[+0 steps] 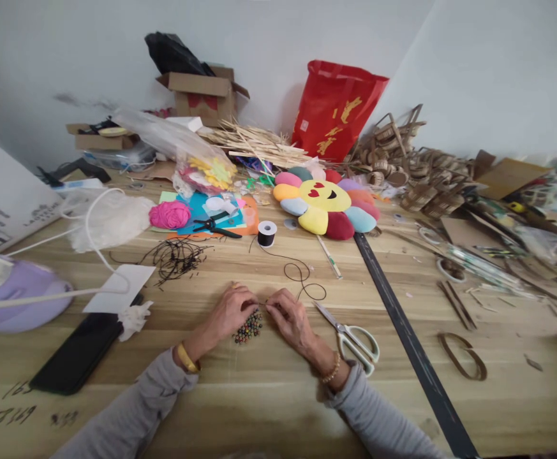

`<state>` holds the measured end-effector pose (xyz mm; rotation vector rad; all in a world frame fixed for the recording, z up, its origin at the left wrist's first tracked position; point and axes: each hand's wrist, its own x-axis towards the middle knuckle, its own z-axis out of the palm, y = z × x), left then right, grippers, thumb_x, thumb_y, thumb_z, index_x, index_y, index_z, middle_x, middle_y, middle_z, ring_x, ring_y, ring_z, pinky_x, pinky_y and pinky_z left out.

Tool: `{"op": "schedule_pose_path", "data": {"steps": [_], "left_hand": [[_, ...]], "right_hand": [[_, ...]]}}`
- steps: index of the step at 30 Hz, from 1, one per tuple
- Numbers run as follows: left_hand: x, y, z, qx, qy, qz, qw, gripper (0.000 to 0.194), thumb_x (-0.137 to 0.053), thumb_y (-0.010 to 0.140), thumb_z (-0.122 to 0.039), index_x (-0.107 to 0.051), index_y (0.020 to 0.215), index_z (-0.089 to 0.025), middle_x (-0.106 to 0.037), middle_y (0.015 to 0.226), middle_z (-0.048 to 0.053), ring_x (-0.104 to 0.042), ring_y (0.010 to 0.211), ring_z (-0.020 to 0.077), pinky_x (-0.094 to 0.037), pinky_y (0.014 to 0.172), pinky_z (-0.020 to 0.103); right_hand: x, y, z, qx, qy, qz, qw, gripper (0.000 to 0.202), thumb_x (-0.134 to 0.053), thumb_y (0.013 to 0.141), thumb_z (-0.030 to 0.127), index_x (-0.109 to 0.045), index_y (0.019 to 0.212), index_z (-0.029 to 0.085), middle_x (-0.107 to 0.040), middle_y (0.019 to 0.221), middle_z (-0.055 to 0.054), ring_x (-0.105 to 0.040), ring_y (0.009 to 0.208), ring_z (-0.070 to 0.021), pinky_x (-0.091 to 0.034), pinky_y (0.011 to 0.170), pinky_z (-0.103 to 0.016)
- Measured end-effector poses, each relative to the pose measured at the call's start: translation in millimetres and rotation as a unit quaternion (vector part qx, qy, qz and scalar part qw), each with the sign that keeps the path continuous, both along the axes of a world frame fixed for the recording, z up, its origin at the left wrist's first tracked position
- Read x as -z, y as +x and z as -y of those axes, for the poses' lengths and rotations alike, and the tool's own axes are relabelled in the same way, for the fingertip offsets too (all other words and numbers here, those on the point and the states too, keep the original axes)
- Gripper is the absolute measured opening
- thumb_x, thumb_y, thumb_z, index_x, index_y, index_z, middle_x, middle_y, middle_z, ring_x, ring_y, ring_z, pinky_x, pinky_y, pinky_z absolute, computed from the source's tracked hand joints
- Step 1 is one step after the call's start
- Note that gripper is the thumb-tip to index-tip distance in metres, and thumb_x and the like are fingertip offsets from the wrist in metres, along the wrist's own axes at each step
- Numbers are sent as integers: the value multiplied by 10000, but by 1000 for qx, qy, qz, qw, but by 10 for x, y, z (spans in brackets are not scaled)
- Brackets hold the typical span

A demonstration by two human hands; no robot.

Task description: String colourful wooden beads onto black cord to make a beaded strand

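Above a small pile of multicoloured beads (pixel 248 327), my left hand (pixel 233 313) has its fingers pinched together, and what lies between the fingertips is too small to name. My right hand (pixel 290 319) pinches the end of a thin black cord (pixel 305 285) just right of the beads. The fingertips of both hands are close together. That cord curls over the table towards a white spool wound with black cord (pixel 267 234). Scissors with pale handles (pixel 349 338) lie beside my right wrist, blades slightly apart.
A black phone (pixel 77 354) and white card (pixel 120 289) lie left, near a purple-and-white device (pixel 17 293). Black cord pieces (pixel 175 258), pink yarn (pixel 169 215) and a flower cushion (pixel 323 196) sit farther back. A dark strip (pixel 412 347) crosses the table at right.
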<state>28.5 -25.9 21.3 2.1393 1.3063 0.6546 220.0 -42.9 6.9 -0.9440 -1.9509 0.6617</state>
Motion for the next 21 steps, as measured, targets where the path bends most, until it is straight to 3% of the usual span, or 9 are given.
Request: {"op": "schedule_pose_path", "data": {"steps": [2, 5, 8, 14, 21], "left_hand": [[41, -28, -19, -35, -57, 101, 993, 101, -613, 780, -154, -711, 758, -146, -714, 770, 72, -625, 768, 204, -475, 745, 316], [102, -91, -54, -66, -151, 236, 958, 115, -663, 720, -240, -712, 748, -140, -728, 732, 55, -639, 691, 186, -494, 665, 284], [111, -146, -82, -80, -203, 305, 927, 170, -718, 658, -285, -714, 740, -136, -733, 714, 44, -642, 671, 178, -507, 666, 283], [60, -186, -90, -65, -242, 340, 906, 208, -770, 612, -298, -719, 736, -139, -738, 722, 41, -649, 694, 176, -516, 704, 289], [135, -228, -96, -34, -249, 336, 908, 226, -786, 615, -308, -711, 731, -129, -726, 714, 41, -638, 685, 173, -504, 699, 296]], "right_hand": [[7, -27, 3, 4, 9, -11, 1000, 139, -486, 944, 222, -571, 837, 193, -552, 779, -31, -522, 705, -150, -445, 636, -272], [0, -59, 5, 13, 21, -14, 1000, 143, -481, 941, 219, -557, 824, 193, -540, 764, -28, -511, 694, -148, -439, 623, -270], [-12, -76, -1, 19, 32, -5, 999, 136, -476, 944, 209, -550, 831, 193, -539, 765, -26, -506, 703, -150, -436, 641, -276], [-13, -110, -30, 17, 95, 33, 995, 98, -473, 946, 189, -547, 883, 189, -558, 805, -44, -504, 765, -174, -434, 699, -308], [-16, -116, -7, 0, 124, 64, 990, 105, -464, 944, 171, -549, 886, 192, -574, 784, -50, -505, 756, -182, -437, 692, -323]]}}
